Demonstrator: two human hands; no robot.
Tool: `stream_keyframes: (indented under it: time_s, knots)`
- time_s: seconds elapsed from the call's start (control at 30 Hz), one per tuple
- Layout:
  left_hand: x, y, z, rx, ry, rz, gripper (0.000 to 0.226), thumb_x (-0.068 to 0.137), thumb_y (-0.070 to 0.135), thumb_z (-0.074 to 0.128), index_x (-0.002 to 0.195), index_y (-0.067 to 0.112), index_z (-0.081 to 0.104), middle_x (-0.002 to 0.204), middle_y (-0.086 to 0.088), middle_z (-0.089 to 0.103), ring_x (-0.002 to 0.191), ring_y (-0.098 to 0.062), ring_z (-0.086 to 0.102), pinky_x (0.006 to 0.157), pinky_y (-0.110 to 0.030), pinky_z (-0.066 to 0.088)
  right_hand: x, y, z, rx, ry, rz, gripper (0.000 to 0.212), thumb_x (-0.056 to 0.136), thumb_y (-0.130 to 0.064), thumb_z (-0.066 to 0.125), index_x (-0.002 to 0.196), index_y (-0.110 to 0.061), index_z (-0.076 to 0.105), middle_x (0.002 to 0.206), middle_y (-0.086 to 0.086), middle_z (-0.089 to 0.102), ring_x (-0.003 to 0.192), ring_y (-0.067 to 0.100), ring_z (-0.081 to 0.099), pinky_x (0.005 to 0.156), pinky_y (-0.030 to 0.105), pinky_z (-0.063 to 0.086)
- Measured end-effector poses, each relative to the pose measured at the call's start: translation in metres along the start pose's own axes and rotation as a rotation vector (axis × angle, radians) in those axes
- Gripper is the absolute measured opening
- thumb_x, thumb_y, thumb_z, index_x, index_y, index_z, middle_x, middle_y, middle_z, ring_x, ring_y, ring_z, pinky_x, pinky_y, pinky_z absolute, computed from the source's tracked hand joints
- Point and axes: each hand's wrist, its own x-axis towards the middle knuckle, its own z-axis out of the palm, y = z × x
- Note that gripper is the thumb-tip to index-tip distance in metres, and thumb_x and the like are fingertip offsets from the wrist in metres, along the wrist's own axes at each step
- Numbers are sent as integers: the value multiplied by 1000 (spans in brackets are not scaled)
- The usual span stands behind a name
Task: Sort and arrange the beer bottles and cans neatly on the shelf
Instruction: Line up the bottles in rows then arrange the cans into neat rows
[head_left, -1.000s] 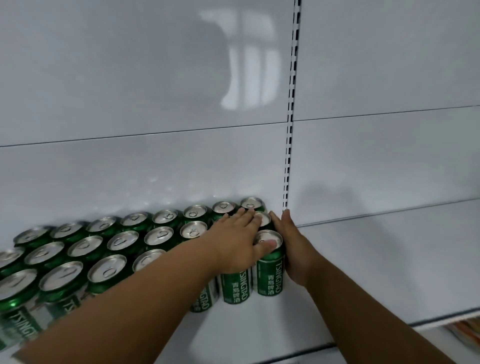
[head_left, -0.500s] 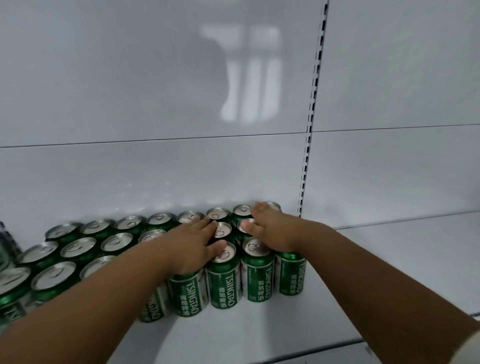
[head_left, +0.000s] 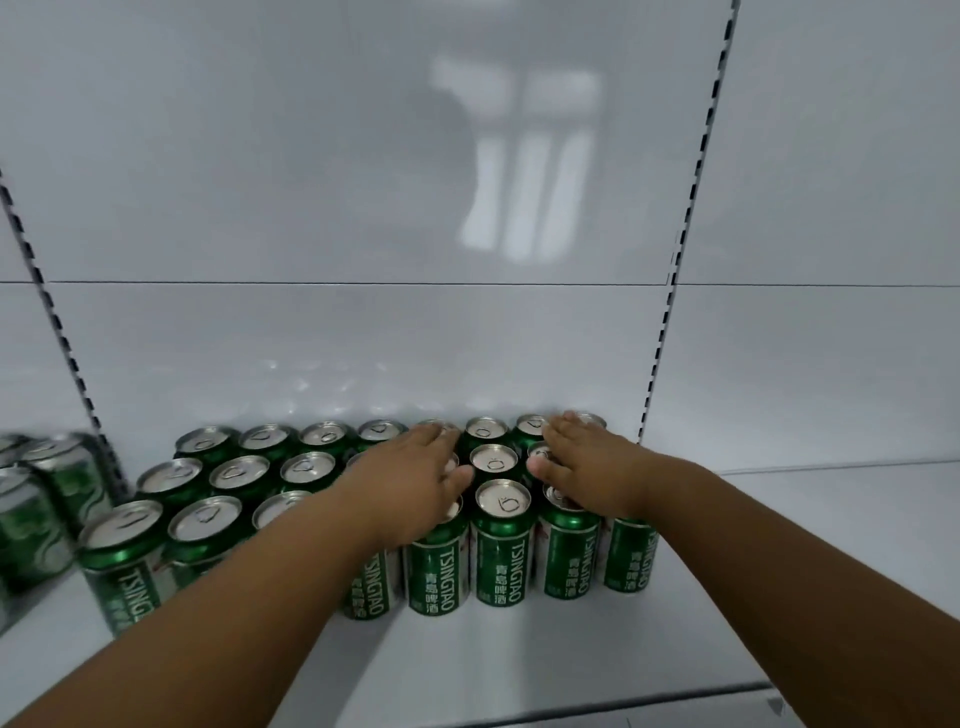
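my left hand (head_left: 415, 478) lies flat, fingers straight and loosely together, palm down on the tops of the green tsingtao beer cans (head_left: 311, 467) in the middle of the block. my right hand (head_left: 587, 467) lies the same way, fingers stretched out and resting on the tops at the right end of the block, thumb pointing in toward my other hand. neither hand grips anything. between my two hands one front-row can (head_left: 503, 545) stands uncovered, its label facing me and its silver lid with the pull tab showing. the cans stand upright in three rows on the white shelf (head_left: 519, 654), the back row up against the white back panel (head_left: 363, 338). the block's right end sits just left of the slotted upright (head_left: 670, 312). past another slotted upright (head_left: 62, 332) on the left, more green cans (head_left: 36, 509) stand in the neighbouring bay, blurred at the edge of my view.
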Motion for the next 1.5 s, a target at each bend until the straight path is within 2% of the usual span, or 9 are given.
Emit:
stream_keyframes:
  time_s: [0.1, 0.23, 0.47, 0.73, 0.9, 1.03, 1.13, 1.27, 1.5]
  knots:
    - [-25, -38, 2, 83, -23, -116, 68, 100, 59, 19, 157, 24, 11, 166, 0, 6, 152, -18, 7, 123, -38, 11, -9, -31, 3, 30, 30, -110, 75, 100, -59, 20, 157, -14, 2, 164, 5, -5, 151, 18, -9, 120, 37, -1]
    - [-49, -59, 15, 58, -83, -203, 110, 66, 84, -20, 157, 27, 3, 165, 1, 1, 152, -17, 0, 124, -40, 6, -9, -65, 12, 19, 28, -221, 76, 100, -60, 17, 157, -14, -2, 164, 5, -9, 150, 16, -11, 116, 32, -7]
    - [-48, -55, 20, 52, -13, -197, 69, 99, 61, 11, 158, 24, 6, 166, -2, 6, 152, -20, 3, 122, -38, 3, -5, -77, 19, -83, -18, -225, 79, 98, -64, 12, 156, -14, -2, 164, 6, -8, 151, 17, -10, 122, 36, -3]
    - [-85, -72, 14, -64, 207, 2, 53, 102, 45, 37, 150, 22, 36, 147, -3, 46, 134, -24, 43, 111, -37, 36, -28, -122, 8, -14, 137, -171, 70, 103, -53, 21, 157, -12, 6, 165, 6, 2, 152, 18, 0, 121, 34, 3]
    - [-141, -96, 16, -14, 263, 175, 45, 98, 32, 45, 142, 23, 46, 135, 1, 54, 122, -20, 49, 103, -33, 38, -53, -169, 20, -95, 455, -143, 31, 98, -24, 44, 123, -13, 59, 122, 7, 60, 114, 27, 54, 95, 37, 44]
    - [-163, -105, 25, 3, 273, 246, 50, 97, 32, 47, 146, 23, 42, 140, 1, 50, 127, -19, 46, 107, -33, 37, -68, -178, 54, -137, 549, 58, 21, 85, -12, 57, 104, -8, 65, 101, 9, 60, 95, 28, 55, 78, 35, 45]
    - [-152, -98, 23, 20, 321, 248, 52, 96, 34, 50, 145, 22, 42, 140, 0, 49, 127, -20, 45, 108, -35, 37, -71, -169, 56, -139, 580, 122, 31, 83, -14, 64, 112, -5, 67, 107, 12, 63, 99, 31, 56, 83, 36, 47]
    - [-121, -83, 18, 40, 391, 216, 56, 94, 36, 57, 145, 21, 41, 143, -1, 49, 129, -23, 43, 109, -38, 35, -62, -163, 40, -151, 494, 81, 42, 84, -27, 70, 123, -12, 61, 123, 5, 60, 114, 25, 53, 98, 35, 44]
    - [-86, -70, 28, 99, 336, 178, 48, 91, 27, 62, 137, 25, 51, 126, 0, 57, 118, -24, 48, 101, -38, 40, -44, -156, 48, -186, 462, -4, 40, 77, -25, 73, 113, -13, 60, 109, 7, 61, 105, 30, 54, 87, 38, 46]
